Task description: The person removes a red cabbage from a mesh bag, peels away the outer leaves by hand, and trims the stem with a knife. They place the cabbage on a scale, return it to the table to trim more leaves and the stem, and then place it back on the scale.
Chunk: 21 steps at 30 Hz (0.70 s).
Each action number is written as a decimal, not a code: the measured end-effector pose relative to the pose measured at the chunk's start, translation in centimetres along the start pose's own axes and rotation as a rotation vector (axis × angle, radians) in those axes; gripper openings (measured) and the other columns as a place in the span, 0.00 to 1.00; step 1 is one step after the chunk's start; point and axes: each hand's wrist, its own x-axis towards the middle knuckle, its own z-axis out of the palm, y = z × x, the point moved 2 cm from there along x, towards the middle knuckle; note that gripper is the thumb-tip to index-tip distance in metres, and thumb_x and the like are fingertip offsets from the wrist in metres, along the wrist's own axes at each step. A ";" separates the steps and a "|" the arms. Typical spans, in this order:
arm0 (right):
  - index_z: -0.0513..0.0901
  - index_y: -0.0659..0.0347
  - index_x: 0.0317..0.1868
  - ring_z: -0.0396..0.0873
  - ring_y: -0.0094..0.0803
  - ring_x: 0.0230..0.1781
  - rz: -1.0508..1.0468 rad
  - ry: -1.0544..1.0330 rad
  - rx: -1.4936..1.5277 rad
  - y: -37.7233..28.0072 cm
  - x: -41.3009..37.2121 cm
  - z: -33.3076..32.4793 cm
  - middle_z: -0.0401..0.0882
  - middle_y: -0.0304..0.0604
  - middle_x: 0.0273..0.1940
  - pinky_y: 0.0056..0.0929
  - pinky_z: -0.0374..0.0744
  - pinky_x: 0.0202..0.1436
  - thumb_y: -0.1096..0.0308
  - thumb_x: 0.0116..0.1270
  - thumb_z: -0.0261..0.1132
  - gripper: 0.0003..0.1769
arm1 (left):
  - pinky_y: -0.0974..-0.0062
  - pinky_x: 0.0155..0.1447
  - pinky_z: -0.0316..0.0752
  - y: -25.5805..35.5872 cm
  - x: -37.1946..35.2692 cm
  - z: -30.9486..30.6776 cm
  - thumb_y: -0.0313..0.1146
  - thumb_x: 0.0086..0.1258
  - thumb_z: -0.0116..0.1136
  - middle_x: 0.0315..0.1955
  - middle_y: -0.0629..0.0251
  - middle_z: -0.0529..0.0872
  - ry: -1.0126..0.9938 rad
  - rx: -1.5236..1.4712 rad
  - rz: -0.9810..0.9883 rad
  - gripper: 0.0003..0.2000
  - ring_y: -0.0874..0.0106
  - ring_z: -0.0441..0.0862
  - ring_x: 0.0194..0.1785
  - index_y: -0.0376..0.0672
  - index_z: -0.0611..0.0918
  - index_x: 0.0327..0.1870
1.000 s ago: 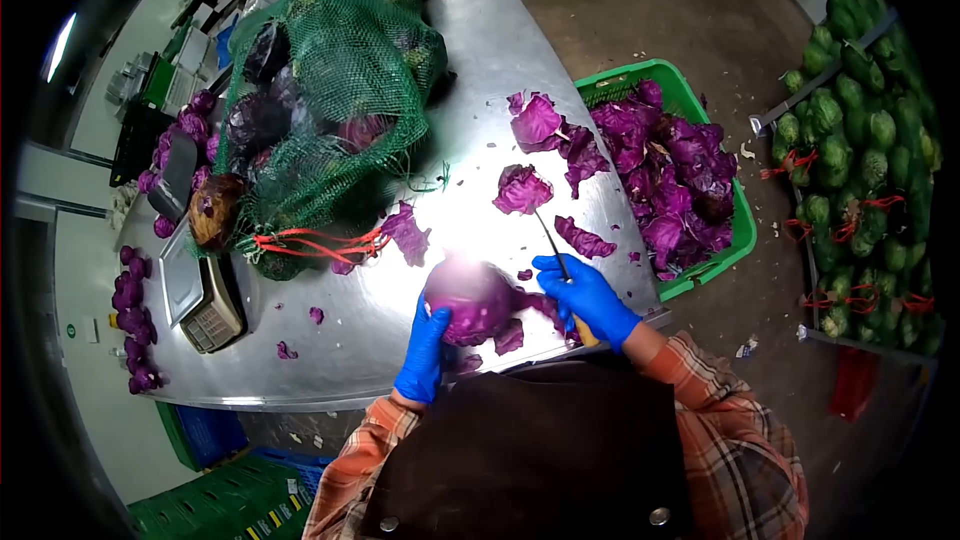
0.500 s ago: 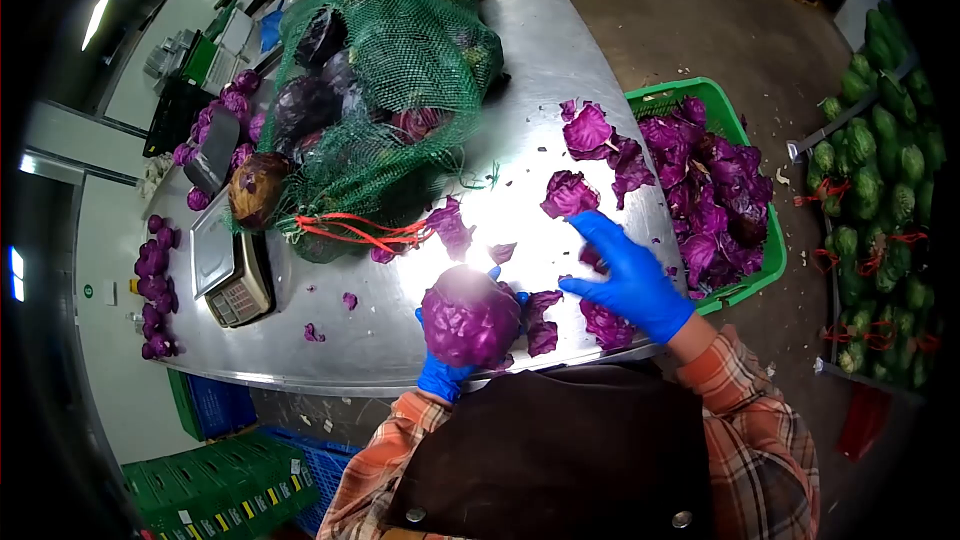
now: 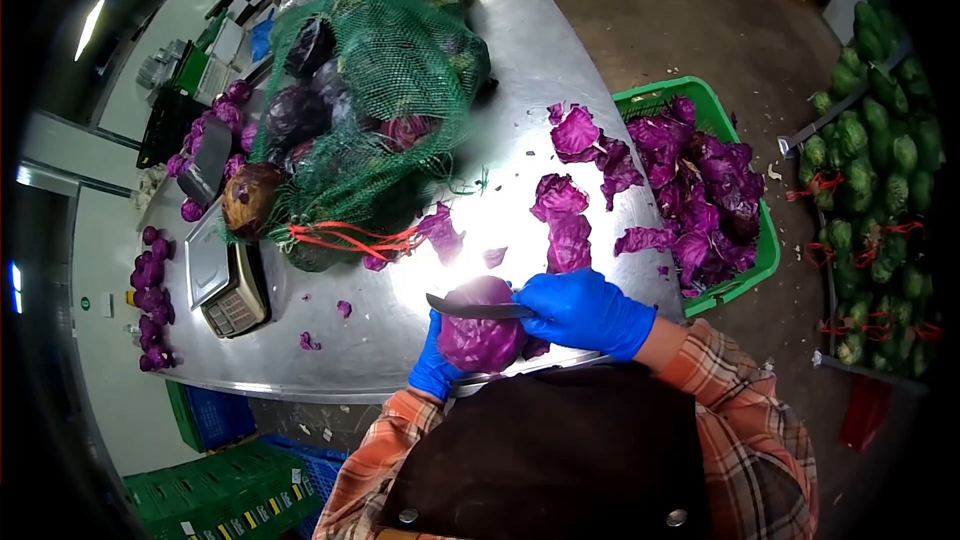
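Two blue-gloved hands at table (image 3: 385, 345) edge: left hand (image 3: 437, 368) cups red cabbage (image 3: 482, 338) from beneath, right hand (image 3: 585, 312) grip closed round knife (image 3: 468, 307), blade seemingly resting across cabbage top.

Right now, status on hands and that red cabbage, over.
Left hand gripping red cabbage. Right hand holds knife, blade across cabbage. Loose leaves beyond, on table.

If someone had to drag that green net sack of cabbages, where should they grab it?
Probably at the bunched neck where the red cord ties the green net sack shut. It lies on its side on the steel table with that neck toward the near edge, so come from there; the bulging body is too wide.
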 end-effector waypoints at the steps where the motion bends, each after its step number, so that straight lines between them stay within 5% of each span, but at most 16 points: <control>1: 0.80 0.61 0.41 0.82 0.44 0.29 0.002 0.001 0.071 -0.3 0.2 -1.0 0.80 0.45 0.32 0.34 0.80 0.33 0.64 0.63 0.65 0.10 | 0.51 0.76 0.56 1.4 -0.5 -0.9 0.64 0.73 0.29 0.71 0.53 0.62 -0.018 0.303 0.006 0.36 0.56 0.59 0.74 0.48 0.57 0.75; 3: 0.81 0.63 0.38 0.82 0.40 0.29 0.022 0.013 0.182 -0.6 0.6 -2.8 0.81 0.47 0.30 0.32 0.79 0.33 0.67 0.64 0.65 0.08 | 0.49 0.76 0.55 2.8 -1.2 -2.0 0.66 0.73 0.27 0.73 0.52 0.58 -0.059 0.908 0.023 0.38 0.54 0.57 0.75 0.49 0.55 0.76; 4: 0.83 0.62 0.43 0.82 0.34 0.29 0.018 0.187 0.276 -1.0 0.7 -3.9 0.82 0.44 0.30 0.29 0.79 0.33 0.68 0.63 0.67 0.09 | 0.49 0.77 0.53 1.9 -1.4 -1.9 0.66 0.73 0.32 0.74 0.52 0.57 -0.013 0.666 0.005 0.38 0.53 0.56 0.75 0.49 0.53 0.76; 5: 0.84 0.62 0.44 0.81 0.33 0.28 0.252 0.221 0.583 0.5 0.7 -3.7 0.82 0.42 0.29 0.28 0.78 0.32 0.67 0.64 0.67 0.10 | 0.48 0.77 0.53 2.6 -1.7 -2.4 0.65 0.72 0.36 0.74 0.52 0.57 0.010 0.686 -0.002 0.39 0.53 0.56 0.75 0.49 0.54 0.76; 7: 0.72 0.64 0.64 0.78 0.25 0.42 0.578 0.102 0.736 1.2 1.0 -5.6 0.78 0.44 0.48 0.30 0.79 0.46 0.63 0.67 0.66 0.27 | 0.48 0.76 0.54 2.6 -1.9 -2.7 0.65 0.71 0.39 0.74 0.52 0.57 0.138 0.869 0.075 0.39 0.53 0.56 0.75 0.50 0.54 0.76; 9: 0.71 0.62 0.66 0.77 0.27 0.44 0.385 0.123 0.336 1.2 0.7 -4.1 0.76 0.45 0.49 0.30 0.78 0.47 0.60 0.67 0.67 0.29 | 0.49 0.76 0.55 2.0 -2.2 -2.3 0.65 0.71 0.38 0.74 0.53 0.58 0.346 1.195 0.247 0.38 0.53 0.57 0.75 0.50 0.55 0.76; 11: 0.69 0.57 0.68 0.76 0.31 0.47 0.365 0.066 0.144 1.7 -0.2 -1.1 0.74 0.44 0.50 0.28 0.76 0.51 0.56 0.66 0.68 0.33 | 0.54 0.74 0.59 1.6 -1.9 -1.8 0.57 0.67 0.54 0.71 0.54 0.61 0.318 1.367 0.380 0.40 0.56 0.61 0.73 0.47 0.55 0.76; 14: 0.72 0.56 0.67 0.76 0.33 0.44 0.398 0.072 0.503 3.6 -1.4 2.8 0.73 0.41 0.46 0.31 0.76 0.52 0.58 0.66 0.68 0.30 | 0.63 0.72 0.65 0.0 -0.4 -0.8 0.49 0.58 0.70 0.68 0.57 0.66 0.214 1.557 0.574 0.47 0.62 0.66 0.70 0.43 0.56 0.75; 15: 0.75 0.57 0.62 0.76 0.28 0.43 0.229 0.183 0.320 4.5 -1.6 3.7 0.72 0.39 0.44 0.27 0.79 0.43 0.62 0.66 0.67 0.25 | 0.63 0.72 0.65 -0.8 0.2 -0.3 0.49 0.57 0.71 0.67 0.57 0.66 0.183 1.636 0.636 0.47 0.62 0.66 0.70 0.43 0.56 0.75; 19: 0.78 0.58 0.50 0.75 0.18 0.38 0.456 0.218 0.553 4.4 -1.9 3.3 0.72 0.36 0.43 0.17 0.75 0.22 0.69 0.66 0.66 0.13 | 0.65 0.71 0.65 -1.8 1.7 0.7 0.45 0.53 0.73 0.67 0.58 0.67 0.103 1.837 0.767 0.48 0.63 0.66 0.69 0.43 0.57 0.74; 21: 0.77 0.61 0.51 0.78 0.26 0.42 0.613 0.126 0.689 4.7 -1.9 2.5 0.76 0.39 0.45 0.22 0.78 0.37 0.70 0.65 0.67 0.16 | 0.65 0.71 0.65 -1.5 1.8 0.6 0.44 0.53 0.73 0.67 0.59 0.67 0.107 1.862 0.764 0.48 0.64 0.67 0.69 0.43 0.58 0.74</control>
